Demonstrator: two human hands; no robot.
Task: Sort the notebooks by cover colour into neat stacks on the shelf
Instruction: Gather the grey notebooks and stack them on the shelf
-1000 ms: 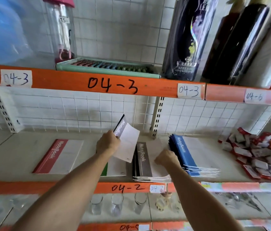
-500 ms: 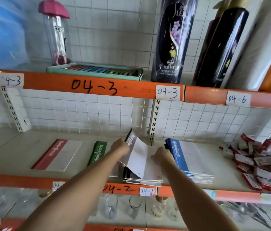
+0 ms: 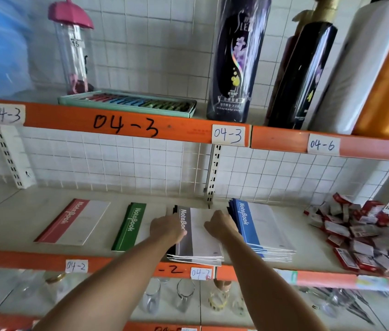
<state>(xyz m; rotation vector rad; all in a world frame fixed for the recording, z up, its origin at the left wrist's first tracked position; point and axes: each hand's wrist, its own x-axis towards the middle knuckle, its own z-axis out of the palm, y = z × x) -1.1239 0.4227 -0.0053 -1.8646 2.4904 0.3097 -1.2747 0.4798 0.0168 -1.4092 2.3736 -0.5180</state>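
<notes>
Now, grip: my left hand [image 3: 168, 226] rests on the black stack's [image 3: 197, 237] spine side, fingers curled at its left edge; whether they pinch a cover I cannot tell. My right hand [image 3: 219, 224] presses the stack's right side, fingers hidden.
Stack place: on the shelf [image 3: 9, 218], between green [image 3: 130, 226] and blue [image 3: 255, 225]; red [image 3: 74, 220] lies well apart at 9 o'clock.
Long axis: 12 to 6 o'clock, front edges fanned at 6.
Nearer hand: both touch it.
Next, I judge: squeeze inward, square the fan.
</notes>
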